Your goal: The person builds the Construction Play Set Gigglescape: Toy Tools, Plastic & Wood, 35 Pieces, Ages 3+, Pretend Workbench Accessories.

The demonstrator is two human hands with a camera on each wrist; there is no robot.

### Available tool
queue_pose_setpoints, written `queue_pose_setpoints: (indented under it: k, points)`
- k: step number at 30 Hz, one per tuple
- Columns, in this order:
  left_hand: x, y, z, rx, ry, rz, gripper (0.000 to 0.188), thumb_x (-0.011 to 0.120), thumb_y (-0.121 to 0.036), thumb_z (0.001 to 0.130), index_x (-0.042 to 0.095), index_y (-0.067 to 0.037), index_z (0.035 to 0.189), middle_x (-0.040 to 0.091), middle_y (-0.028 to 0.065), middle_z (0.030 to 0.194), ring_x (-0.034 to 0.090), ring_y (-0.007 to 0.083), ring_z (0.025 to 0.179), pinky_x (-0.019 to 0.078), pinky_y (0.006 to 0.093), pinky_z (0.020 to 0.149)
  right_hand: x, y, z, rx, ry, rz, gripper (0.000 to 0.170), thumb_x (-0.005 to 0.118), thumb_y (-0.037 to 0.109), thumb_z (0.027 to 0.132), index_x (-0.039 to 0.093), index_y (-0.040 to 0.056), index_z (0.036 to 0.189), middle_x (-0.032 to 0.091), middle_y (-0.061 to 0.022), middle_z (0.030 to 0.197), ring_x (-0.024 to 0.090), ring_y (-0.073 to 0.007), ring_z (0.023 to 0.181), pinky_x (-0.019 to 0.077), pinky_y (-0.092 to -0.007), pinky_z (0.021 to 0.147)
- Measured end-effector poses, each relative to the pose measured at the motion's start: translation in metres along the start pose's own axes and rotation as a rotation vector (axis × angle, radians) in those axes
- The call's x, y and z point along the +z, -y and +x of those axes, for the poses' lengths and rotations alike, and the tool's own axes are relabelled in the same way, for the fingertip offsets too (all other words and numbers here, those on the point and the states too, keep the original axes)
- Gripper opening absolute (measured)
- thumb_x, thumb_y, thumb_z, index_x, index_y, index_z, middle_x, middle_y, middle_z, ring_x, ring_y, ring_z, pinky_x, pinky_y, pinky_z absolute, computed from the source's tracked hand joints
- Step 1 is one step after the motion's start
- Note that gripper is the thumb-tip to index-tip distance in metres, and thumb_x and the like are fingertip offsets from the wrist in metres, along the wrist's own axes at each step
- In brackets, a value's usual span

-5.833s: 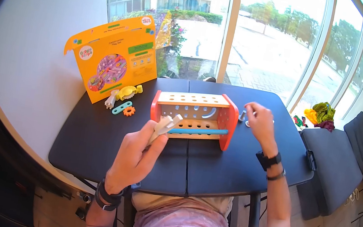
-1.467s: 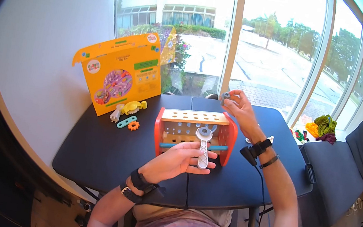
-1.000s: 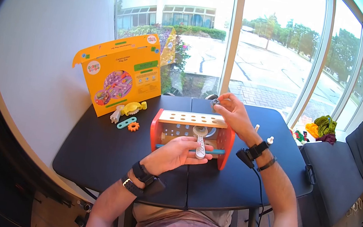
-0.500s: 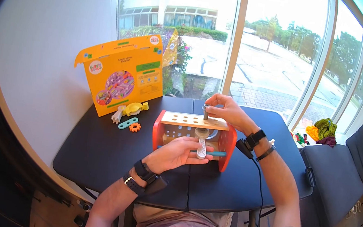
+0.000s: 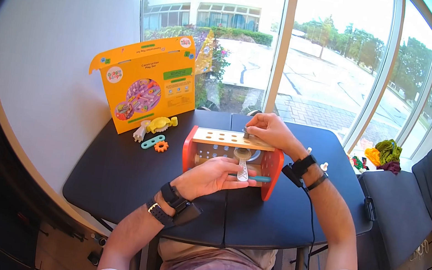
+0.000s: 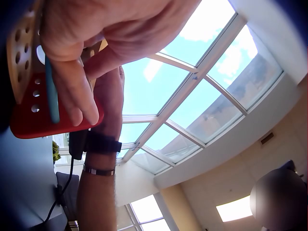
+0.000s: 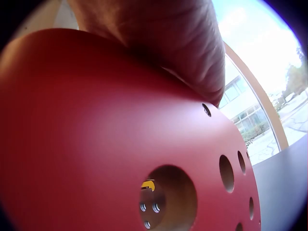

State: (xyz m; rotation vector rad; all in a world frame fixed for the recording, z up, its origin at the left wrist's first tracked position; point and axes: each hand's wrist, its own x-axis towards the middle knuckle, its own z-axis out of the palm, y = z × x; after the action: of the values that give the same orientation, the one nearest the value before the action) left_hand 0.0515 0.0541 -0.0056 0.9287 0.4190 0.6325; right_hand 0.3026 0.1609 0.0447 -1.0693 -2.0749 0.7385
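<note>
My left hand [image 5: 205, 177] holds a pale toy wrench [image 5: 243, 172] by its handle, in front of the wooden toy workbench [image 5: 216, 136]. The wrench's ring end lies just under the bench's top board. Above that board my right hand [image 5: 272, 132] pinches a grey toy bolt [image 5: 246, 134], its lower end at a hole in the right half. In the right wrist view the right hand [image 7: 163, 43] rests close over the red end panel [image 7: 110, 125]. The left wrist view shows left fingers [image 6: 79, 98] beside the blue bar [image 6: 51, 91]; the wrench is mostly hidden there.
A yellow play-set box [image 5: 145, 82] stands at the back left. Before it lie a yellow toy piece [image 5: 162, 123], a teal strip [image 5: 153, 142] and an orange gear [image 5: 161, 146]. A small white piece [image 5: 324, 166] sits right of the right wrist. A black cable [image 5: 313, 216] hangs from that wrist.
The right hand has brought the grey bolt left and down from the air onto the top board. The left hand has moved the wrench's ring end under the board.
</note>
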Motion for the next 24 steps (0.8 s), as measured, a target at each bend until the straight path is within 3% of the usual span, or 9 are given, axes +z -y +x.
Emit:
queue_pose_setpoints:
  k: [6,9,13,22,24]
  points:
    - [0.004,-0.004,0.002,0.014,-0.017,0.031,0.038,0.051,-0.008,0.117,0.05,0.017,0.145,0.065,0.0291,0.147,0.073,0.0359,0.131,0.0668,0.0325,0.107,0.0,0.003,-0.002,-0.006,-0.007,-0.045,0.027,0.078,0.019,0.102,0.08,-0.0047,0.114,0.084,-0.0102,0.099,0.077,-0.0117,0.091,0.0604,-0.029,0.085]
    - [-0.002,-0.006,0.008,-0.025,-0.016,0.002,0.044,0.056,-0.006,0.115,0.045,0.011,0.154,0.065,0.0276,0.146,0.073,0.0362,0.131,0.0672,0.034,0.106,-0.001,0.005,-0.002,-0.01,-0.013,-0.055,0.027,0.078,0.019,0.102,0.08,-0.0047,0.114,0.084,-0.0103,0.099,0.077,-0.0118,0.09,0.0603,-0.0293,0.084]
    - [-0.005,-0.008,0.017,-0.032,-0.032,0.012,0.044,0.055,-0.004,0.114,0.043,0.012,0.153,0.065,0.0278,0.143,0.073,0.0372,0.13,0.0675,0.0333,0.106,0.003,0.002,-0.001,-0.025,-0.059,-0.018,0.029,0.079,0.021,0.096,0.083,-0.0046,0.108,0.085,-0.0133,0.095,0.08,-0.017,0.087,0.0633,-0.0326,0.084]
    - [-0.01,-0.008,0.025,-0.022,-0.059,-0.001,0.039,0.055,-0.006,0.116,0.048,0.007,0.152,0.066,0.0248,0.139,0.074,0.0346,0.126,0.0671,0.035,0.107,0.005,0.005,-0.004,-0.03,-0.056,-0.033,0.027,0.08,0.019,0.092,0.084,-0.0053,0.103,0.085,-0.014,0.091,0.08,-0.016,0.083,0.0633,-0.0322,0.079]
    - [-0.012,-0.008,0.027,-0.018,-0.065,0.002,0.039,0.055,-0.007,0.116,0.048,0.006,0.153,0.066,0.0245,0.14,0.074,0.0342,0.126,0.0661,0.036,0.109,0.004,0.006,-0.004,-0.032,-0.029,-0.064,0.027,0.079,0.02,0.096,0.082,-0.0048,0.107,0.084,-0.012,0.093,0.078,-0.0145,0.085,0.062,-0.0314,0.081]
